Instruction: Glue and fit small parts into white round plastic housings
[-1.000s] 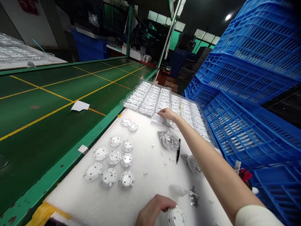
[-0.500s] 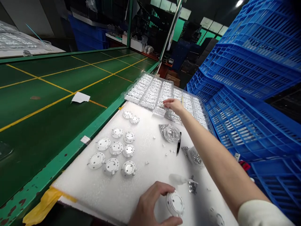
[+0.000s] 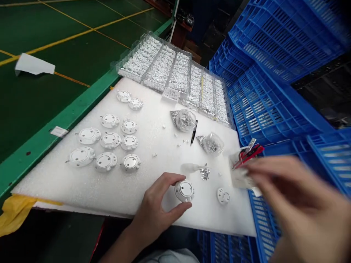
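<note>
- Two hands work near the camera. The left hand holds a round white plastic part, its fingers closed around the rim, above the front of a white foam sheet.
- The right hand is blurred at lower right. Its fingers are too blurred to tell whether they hold anything. Nearest to them are a clear packet and a red-handled tool.
- Another white part lies just beside the packet, with a pile of silver bits nearer the left hand.
- Two clear bags on the foam hold silver bits, with a black pen between them.
- Ten white parts sit in loose rows on the foam's left side.
- Two clear compartment trays at the far edge are packed with small white pieces, a label card at their join.
- Blue plastic crates are stacked at right, and a green surface lies at left.
- The right hand no longer reaches over the trays, as it did earlier.
</note>
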A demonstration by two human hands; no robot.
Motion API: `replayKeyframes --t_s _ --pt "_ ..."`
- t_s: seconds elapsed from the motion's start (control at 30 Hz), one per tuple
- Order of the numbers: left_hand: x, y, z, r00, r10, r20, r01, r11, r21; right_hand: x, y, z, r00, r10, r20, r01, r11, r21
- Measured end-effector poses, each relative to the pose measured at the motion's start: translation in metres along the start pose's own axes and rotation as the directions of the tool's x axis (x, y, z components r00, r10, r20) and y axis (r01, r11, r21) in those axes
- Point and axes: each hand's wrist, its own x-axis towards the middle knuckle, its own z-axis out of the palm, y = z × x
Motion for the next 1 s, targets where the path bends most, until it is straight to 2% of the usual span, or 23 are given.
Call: replayKeyframes --t_s 0.07,0.13,0.2,0.27,0.5,0.73,0.87,0.93,1.0 --pt "0.001 0.0 0.001 0.999 0.029 0.014 -0.03 0.999 0.024 -0.044 0.023 0.029 0.99 0.081 0.114 -0.087 0.995 0.047" --pt "0.002 0.001 0.001 0.997 0.07 0.029 -0.071 0.997 0.041 -0.072 0.042 0.059 0.975 0.097 0.202 -0.123 0.985 0.123" --pt "0.003 0.002 0.002 0.994 0.099 0.036 -0.101 0.993 0.059 -0.086 0.053 0.079 0.976 0.1 0.192 -0.127 0.983 0.135" --pt "0.004 0.004 0.002 0.993 0.108 0.039 -0.111 0.991 0.081 -0.091 0.057 0.086 0.982 0.098 0.16 -0.118 0.986 0.119" --pt "0.006 0.006 0.003 0.994 0.105 0.039 -0.109 0.983 0.147 -0.085 0.056 0.077 0.981 0.007 0.191 -0.013 1.0 0.027" --pt "0.006 0.005 0.004 0.992 0.114 0.051 -0.121 0.977 0.175 -0.089 0.061 0.073 0.984 0.0 0.18 0.01 0.998 -0.056" --pt "0.008 0.009 0.004 0.992 0.1 0.072 -0.112 0.973 0.2 -0.087 0.061 0.066 0.975 -0.029 0.222 0.044 0.997 -0.064" --pt "0.008 0.01 0.004 0.99 0.113 0.079 -0.127 0.972 0.2 -0.086 0.062 0.062 0.974 -0.016 0.225 0.027 0.999 -0.045" --pt "0.007 0.009 0.004 0.988 0.127 0.082 -0.141 0.97 0.197 -0.085 0.063 0.06 0.972 0.04 0.232 -0.041 0.999 0.0"
